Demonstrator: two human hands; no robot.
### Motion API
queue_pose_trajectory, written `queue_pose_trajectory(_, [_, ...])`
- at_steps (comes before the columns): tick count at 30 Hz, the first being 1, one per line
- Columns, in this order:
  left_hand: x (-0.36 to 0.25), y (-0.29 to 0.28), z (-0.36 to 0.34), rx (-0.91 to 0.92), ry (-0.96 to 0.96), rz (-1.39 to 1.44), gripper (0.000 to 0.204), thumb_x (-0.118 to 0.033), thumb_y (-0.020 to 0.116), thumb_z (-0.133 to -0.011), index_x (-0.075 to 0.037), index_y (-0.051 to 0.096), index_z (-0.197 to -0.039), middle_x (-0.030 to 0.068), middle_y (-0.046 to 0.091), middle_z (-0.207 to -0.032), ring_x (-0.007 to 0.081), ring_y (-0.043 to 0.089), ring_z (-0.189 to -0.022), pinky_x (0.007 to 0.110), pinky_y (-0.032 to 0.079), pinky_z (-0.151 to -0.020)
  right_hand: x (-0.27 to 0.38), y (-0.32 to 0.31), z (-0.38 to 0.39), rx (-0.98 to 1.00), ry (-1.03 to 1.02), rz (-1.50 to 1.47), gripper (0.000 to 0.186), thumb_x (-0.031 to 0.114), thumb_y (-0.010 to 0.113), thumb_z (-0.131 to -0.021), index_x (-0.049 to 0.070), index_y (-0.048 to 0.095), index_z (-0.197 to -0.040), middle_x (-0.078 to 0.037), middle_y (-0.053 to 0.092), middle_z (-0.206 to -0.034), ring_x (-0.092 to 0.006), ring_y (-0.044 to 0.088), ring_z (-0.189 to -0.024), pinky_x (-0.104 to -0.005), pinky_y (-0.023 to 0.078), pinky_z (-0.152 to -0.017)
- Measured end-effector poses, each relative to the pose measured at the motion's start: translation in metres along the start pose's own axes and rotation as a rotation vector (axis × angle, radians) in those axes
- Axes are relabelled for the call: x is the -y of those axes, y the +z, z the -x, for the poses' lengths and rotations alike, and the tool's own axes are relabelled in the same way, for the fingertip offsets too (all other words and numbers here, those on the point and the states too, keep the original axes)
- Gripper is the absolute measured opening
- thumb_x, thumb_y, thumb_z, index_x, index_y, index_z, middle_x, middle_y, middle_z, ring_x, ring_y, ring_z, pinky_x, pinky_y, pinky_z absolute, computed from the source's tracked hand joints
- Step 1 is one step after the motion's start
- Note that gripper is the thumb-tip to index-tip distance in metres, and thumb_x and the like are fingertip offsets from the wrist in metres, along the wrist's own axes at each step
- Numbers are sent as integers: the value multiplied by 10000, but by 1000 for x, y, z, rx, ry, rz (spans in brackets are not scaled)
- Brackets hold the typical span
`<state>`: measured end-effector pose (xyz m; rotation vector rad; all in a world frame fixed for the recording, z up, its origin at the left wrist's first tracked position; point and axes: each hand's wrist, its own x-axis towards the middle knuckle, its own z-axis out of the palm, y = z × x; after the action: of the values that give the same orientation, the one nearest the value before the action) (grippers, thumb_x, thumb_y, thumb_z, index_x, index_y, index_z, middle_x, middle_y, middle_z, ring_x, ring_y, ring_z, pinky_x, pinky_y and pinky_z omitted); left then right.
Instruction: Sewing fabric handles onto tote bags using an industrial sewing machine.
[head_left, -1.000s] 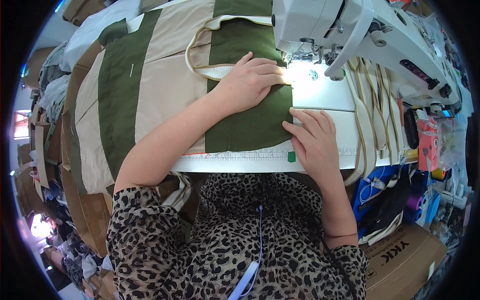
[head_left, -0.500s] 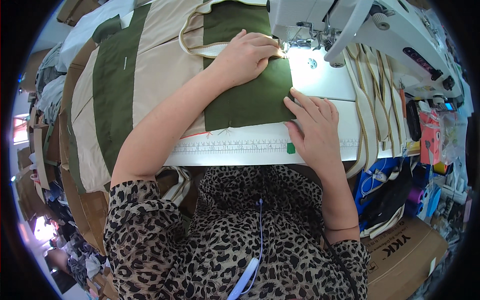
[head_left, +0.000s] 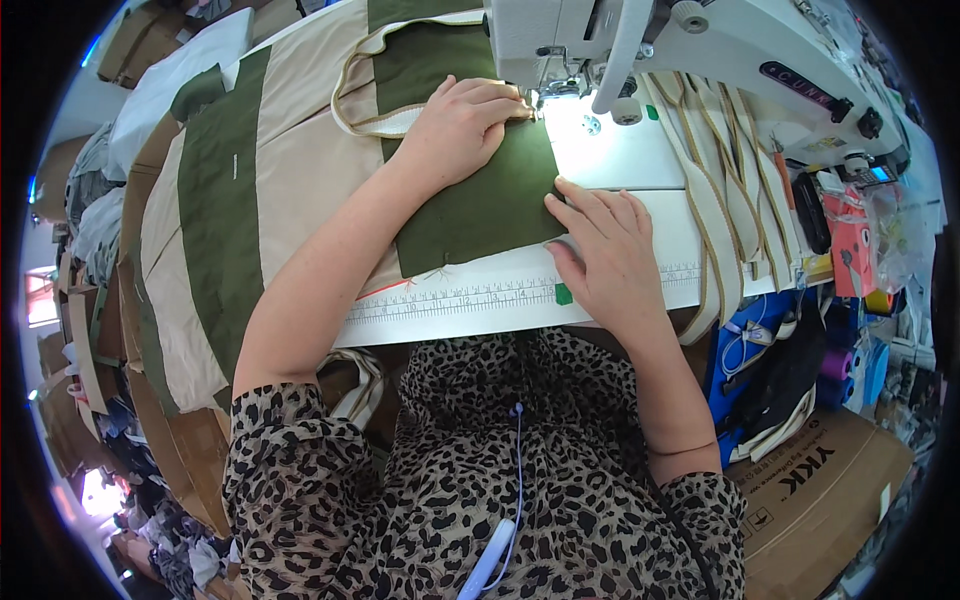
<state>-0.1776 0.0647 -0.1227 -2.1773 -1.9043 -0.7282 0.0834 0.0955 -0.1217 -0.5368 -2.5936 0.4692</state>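
A green and beige striped cloth panel (head_left: 470,215) lies on the white table of a sewing machine (head_left: 600,40). My left hand (head_left: 455,135) rests on the panel just left of the needle. Its fingers are closed on a white strap with tan edges (head_left: 395,122), which loops back over the cloth. The fingertips nearly reach the lit presser foot (head_left: 540,105). Flat on the panel's right edge lies my right hand (head_left: 610,245), fingers apart, partly on the white table. It holds nothing.
Several more straps (head_left: 720,190) hang over the table's right side. A printed ruler (head_left: 480,300) runs along the front edge, with a green patch beside my right thumb. A cardboard box (head_left: 820,490) stands at lower right, and cardboard (head_left: 190,450) borders the left.
The whole view has shifted and turned slightly, bringing the machine further left in the picture. Both hands keep nearly the same places on the cloth.
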Motion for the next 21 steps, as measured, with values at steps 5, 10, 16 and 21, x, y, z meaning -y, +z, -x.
queue_pose_trajectory(5, [0, 2, 7, 45, -116, -19, 282, -100, 584, -905, -156, 718, -1147, 21, 679, -1242, 224, 592, -1234, 588, 422, -1087, 2, 0, 0, -7, -6, -35, 398, 186, 698, -868, 98, 637, -1251, -50, 581, -1366, -233, 538, -1235, -480, 317, -1140])
queue_pose_trajectory(10, [-46, -13, 49, 78, -187, 15, 331, -7, 594, -866, -151, 685, -1150, 52, 665, -1298, 275, 579, -1284, 598, 372, -1120, -14, 3, 10, -219, 67, -343, 304, 42, 610, -901, 67, 664, -1199, -116, 653, -1263, -304, 602, -1160, -409, 433, -1048])
queue_pose_trajectory(16, [-120, -49, 111, 42, -156, 175, 361, -2, 638, -818, -127, 669, -1155, 15, 653, -1308, 255, 568, -1285, 581, 397, -1104, -17, 10, 6, -402, 186, -652, 221, 32, 555, -964, -14, 662, -1152, -150, 676, -1164, -252, 636, -1089, -343, 473, -980])
queue_pose_trajectory(21, [-90, -143, 144, -404, -556, 100, 394, 68, 588, -881, -53, 641, -1252, 131, 659, -1291, 301, 600, -1248, 418, 419, -1099, 35, 15, -7, -301, -18, -680, 259, 46, 614, -922, -7, 655, -1173, -169, 682, -1128, -304, 654, -1036, -384, 516, -920])
